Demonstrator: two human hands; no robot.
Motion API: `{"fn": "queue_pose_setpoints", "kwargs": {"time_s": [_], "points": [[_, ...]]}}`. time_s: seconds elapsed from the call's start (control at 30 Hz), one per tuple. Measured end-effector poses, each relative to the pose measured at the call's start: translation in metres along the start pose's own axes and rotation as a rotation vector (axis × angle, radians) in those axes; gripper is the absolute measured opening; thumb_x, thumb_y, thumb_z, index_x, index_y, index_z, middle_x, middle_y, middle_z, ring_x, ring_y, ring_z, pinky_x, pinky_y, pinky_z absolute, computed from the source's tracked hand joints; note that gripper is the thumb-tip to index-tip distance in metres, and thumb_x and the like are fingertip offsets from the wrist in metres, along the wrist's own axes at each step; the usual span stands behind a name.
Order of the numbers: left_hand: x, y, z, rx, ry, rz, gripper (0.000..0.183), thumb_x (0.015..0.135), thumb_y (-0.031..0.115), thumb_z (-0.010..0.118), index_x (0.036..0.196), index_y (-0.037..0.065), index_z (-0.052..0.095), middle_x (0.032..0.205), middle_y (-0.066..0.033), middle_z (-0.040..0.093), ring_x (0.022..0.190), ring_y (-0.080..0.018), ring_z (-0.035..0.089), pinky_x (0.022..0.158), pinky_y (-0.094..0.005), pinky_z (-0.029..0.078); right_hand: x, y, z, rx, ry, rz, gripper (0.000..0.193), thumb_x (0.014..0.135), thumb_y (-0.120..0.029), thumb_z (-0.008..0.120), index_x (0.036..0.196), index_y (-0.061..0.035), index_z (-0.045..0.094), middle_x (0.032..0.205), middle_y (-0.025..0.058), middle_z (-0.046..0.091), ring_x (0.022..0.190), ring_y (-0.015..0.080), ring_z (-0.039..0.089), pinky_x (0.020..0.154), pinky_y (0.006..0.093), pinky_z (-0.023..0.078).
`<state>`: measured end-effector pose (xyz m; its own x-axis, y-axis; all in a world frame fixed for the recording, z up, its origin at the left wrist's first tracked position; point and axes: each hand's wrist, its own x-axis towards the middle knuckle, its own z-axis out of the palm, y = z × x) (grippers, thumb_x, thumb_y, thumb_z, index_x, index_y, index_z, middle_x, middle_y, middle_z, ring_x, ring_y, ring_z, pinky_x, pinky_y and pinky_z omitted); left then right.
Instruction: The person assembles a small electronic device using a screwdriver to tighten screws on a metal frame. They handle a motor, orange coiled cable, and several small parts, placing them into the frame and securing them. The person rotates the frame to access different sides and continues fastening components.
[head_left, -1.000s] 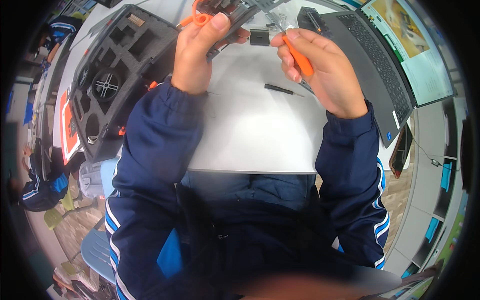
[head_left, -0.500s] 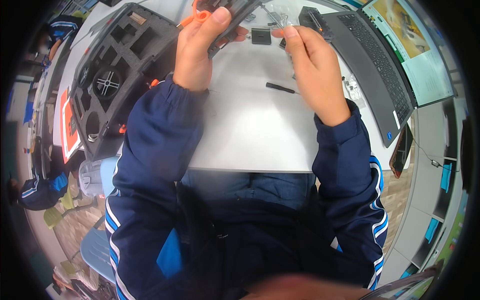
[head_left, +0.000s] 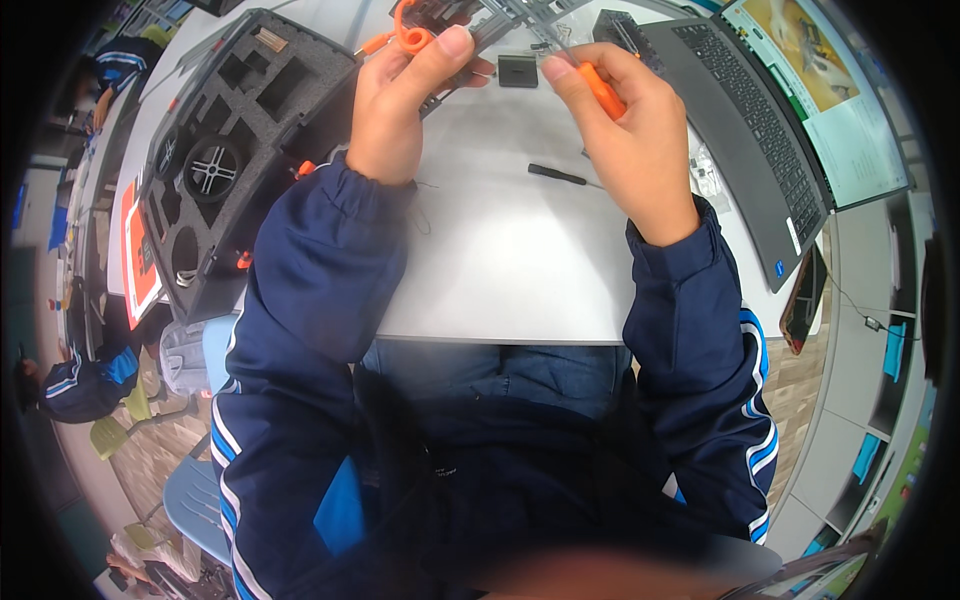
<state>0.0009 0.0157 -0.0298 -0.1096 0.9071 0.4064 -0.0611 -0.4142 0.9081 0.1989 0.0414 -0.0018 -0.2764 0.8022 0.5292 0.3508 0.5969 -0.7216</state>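
Note:
My left hand (head_left: 392,110) is closed on a grey plastic frame assembly (head_left: 515,17) at the top of the view, its thumb pressed on the near end. A coiled orange cable (head_left: 411,38) loops beside that thumb. In my right hand (head_left: 645,130) is a screwdriver with an orange handle (head_left: 602,94), gripped between thumb and fingers. Its thin shaft points up toward the frame; whether the tip touches it I cannot tell. On the table between my hands lie a small black square part (head_left: 517,71) and a black-handled screwdriver (head_left: 557,175).
An open case with grey foam cutouts (head_left: 270,130) and a black wheel (head_left: 212,167) stands at left. To the right are an open laptop (head_left: 750,130), small clear bags (head_left: 706,175) and a dark phone-like slab (head_left: 803,305). A black part (head_left: 625,38) sits behind my right hand.
The grey frame has turned in my left hand and now shows its open lattice. My right hand has rotated, bringing the screwdriver's orange handle into view.

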Motion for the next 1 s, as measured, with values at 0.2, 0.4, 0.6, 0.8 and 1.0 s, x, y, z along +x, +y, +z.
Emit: {"fn": "queue_pose_setpoints", "kwargs": {"time_s": [0.2,0.4,0.6,0.8,1.0], "points": [[-0.005,0.012,0.014,-0.049,-0.013,-0.054,0.062,0.094,0.053,0.049,0.123,-0.001,0.057,0.112,-0.0129,0.065,0.097,-0.0234,0.064,0.089,-0.0377,0.048,0.0,0.006,0.007,0.124,0.133,0.055,0.019,0.088,-0.02,0.073,0.095,-0.0025,0.072,0.069,-0.0029,0.06,0.055,0.0019,0.047,0.048,0.0181,0.035],[-0.011,0.014,0.025,-0.165,-0.078,-0.101,0.057,0.094,0.054,0.049,0.113,0.002,0.064,0.097,-0.0077,0.068,0.088,-0.0147,0.061,0.078,-0.0266,0.043,0.001,0.01,0.013,-0.075,0.319,-0.381,0.009,0.083,-0.006,0.074,0.091,-0.0026,0.073,0.072,0.0027,0.065,0.061,0.0082,0.056,0.055,0.0219,0.044],[-0.011,0.012,0.025,-0.18,-0.085,-0.104,0.057,0.096,0.053,0.045,0.113,0.004,0.066,0.09,-0.0075,0.069,0.085,-0.0132,0.06,0.073,-0.0241,0.039,0.001,0.005,0.011,-0.092,0.306,-0.329,0.011,0.081,-0.005,0.075,0.091,-0.0035,0.072,0.077,0.0053,0.067,0.064,0.0113,0.059,0.058,0.023,0.047],[-0.013,0.014,0.027,-0.217,-0.087,-0.125,0.062,0.096,0.057,0.042,0.121,0.002,0.059,0.103,-0.0118,0.067,0.088,-0.0204,0.062,0.081,-0.033,0.047,-0.004,-0.005,0.008,-0.218,0.319,-0.296,0.014,0.078,-0.007,0.078,0.091,-0.0061,0.072,0.076,0.0037,0.067,0.061,0.0096,0.057,0.055,0.0221,0.045],[-0.012,0.01,0.024,-0.359,-0.082,-0.109,0.069,0.096,0.06,0.039,0.133,0.003,0.048,0.119,-0.0163,0.062,0.099,-0.0322,0.064,0.089,-0.0458,0.051,-0.001,-0.006,0.007,-0.25,0.356,-0.438,0.016,0.077,-0.007,0.079,0.091,-0.0075,0.072,0.072,0.0019,0.064,0.058,0.0095,0.055,0.053,0.0218,0.044]]}}
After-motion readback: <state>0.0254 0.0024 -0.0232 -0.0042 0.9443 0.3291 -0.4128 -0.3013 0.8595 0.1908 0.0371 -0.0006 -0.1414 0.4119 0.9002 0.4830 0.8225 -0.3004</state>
